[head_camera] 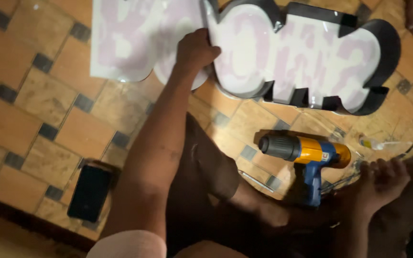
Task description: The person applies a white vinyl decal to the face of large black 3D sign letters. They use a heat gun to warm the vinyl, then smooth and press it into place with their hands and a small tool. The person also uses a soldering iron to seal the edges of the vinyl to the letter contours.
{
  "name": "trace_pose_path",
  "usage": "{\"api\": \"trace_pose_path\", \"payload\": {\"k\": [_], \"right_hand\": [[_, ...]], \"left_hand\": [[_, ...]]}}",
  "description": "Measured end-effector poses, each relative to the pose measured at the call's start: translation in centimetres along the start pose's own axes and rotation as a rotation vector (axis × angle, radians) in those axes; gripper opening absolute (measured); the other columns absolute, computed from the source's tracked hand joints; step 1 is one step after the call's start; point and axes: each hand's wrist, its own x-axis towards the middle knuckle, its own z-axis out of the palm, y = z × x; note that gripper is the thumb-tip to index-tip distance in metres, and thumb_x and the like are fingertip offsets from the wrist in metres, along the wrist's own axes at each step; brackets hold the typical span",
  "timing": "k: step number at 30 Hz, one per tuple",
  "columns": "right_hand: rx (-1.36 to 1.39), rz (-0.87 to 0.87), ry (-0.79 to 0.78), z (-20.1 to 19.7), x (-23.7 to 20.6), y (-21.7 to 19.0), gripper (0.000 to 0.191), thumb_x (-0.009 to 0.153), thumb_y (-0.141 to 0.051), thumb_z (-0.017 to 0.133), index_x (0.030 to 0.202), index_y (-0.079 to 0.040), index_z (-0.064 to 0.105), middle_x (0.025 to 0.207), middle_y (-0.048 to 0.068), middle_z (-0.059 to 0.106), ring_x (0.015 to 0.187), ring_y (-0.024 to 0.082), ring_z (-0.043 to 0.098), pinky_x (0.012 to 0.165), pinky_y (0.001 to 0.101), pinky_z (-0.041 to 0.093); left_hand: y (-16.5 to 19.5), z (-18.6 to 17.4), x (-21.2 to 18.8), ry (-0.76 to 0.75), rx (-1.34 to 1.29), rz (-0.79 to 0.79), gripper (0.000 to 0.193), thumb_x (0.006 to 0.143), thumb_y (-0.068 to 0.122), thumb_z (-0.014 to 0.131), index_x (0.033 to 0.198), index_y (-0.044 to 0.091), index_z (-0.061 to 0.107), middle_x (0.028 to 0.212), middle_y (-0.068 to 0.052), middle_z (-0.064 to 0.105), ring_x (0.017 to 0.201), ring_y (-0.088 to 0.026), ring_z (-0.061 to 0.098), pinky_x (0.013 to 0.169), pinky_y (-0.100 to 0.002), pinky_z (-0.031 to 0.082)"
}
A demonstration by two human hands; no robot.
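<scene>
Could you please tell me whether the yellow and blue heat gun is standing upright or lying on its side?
Lying on its side: the heat gun rests flat on the tiled floor, nozzle pointing left, handle toward the person.

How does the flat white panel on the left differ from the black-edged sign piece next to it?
The flat white panel has no raised rim; the black-edged sign piece has black walls standing round its curvy outline. The left hand grips where they meet, while the right hand touches neither. Both lie on the tiled floor and show pale purple patches on white.

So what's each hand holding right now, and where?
Left hand grips the white sign panel at its lower edge. Right hand: cannot tell.
</scene>
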Motion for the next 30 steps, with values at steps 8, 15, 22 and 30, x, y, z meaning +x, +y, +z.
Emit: {"api": "trace_pose_path", "payload": {"k": [8, 15, 22, 30], "right_hand": [[-0.246, -0.471, -0.323, 10.7, -5.0, -16.5, 0.047, 0.094, -0.002, 0.073, 0.138, 0.004, 0.055, 0.136, 0.025, 0.062, 0.132, 0.04, 0.059, 0.114, 0.0454, 0.046], [-0.5, -0.687, -0.676, 20.9, -2.8, -19.8, 0.078, 0.094, -0.037, 0.074, 0.15, 0.008, 0.044, 0.155, 0.031, 0.044, 0.145, 0.047, 0.043, 0.12, 0.0585, 0.035], [-0.674, -0.825, -0.685, 24.5, -0.5, -17.1, 0.096, 0.097, -0.061, 0.063, 0.159, 0.005, 0.032, 0.162, 0.036, 0.031, 0.153, 0.05, 0.028, 0.123, 0.0659, 0.023], [-0.757, -0.875, -0.707, 24.1, -0.5, -16.9, 0.102, 0.098, -0.069, 0.055, 0.16, 0.008, 0.029, 0.162, 0.04, 0.027, 0.155, 0.05, 0.022, 0.126, 0.0637, 0.018]], "left_hand": [[0.9, -0.4, -0.1, 0.02, -0.015, -0.075, 0.044, 0.071, 0.036, 0.075, 0.107, 0.01, 0.071, 0.1, -0.015, 0.075, 0.097, -0.035, 0.071, 0.087, -0.045, 0.056], [1.2, -1.1, -0.9, 0.074, -0.05, -0.046, 0.04, 0.071, 0.033, 0.075, 0.107, 0.013, 0.074, 0.102, -0.013, 0.075, 0.098, -0.033, 0.072, 0.088, -0.044, 0.057], [1.5, -1.9, -1.0, 0.05, -0.058, -0.066, 0.042, 0.071, 0.035, 0.076, 0.107, 0.014, 0.074, 0.101, -0.014, 0.074, 0.096, -0.034, 0.071, 0.086, -0.044, 0.057], [2.2, -2.7, -1.9, 0.15, -0.08, 0.048, 0.036, 0.074, 0.036, 0.075, 0.103, 0.015, 0.076, 0.096, -0.012, 0.076, 0.092, -0.035, 0.072, 0.084, -0.048, 0.057]]}}
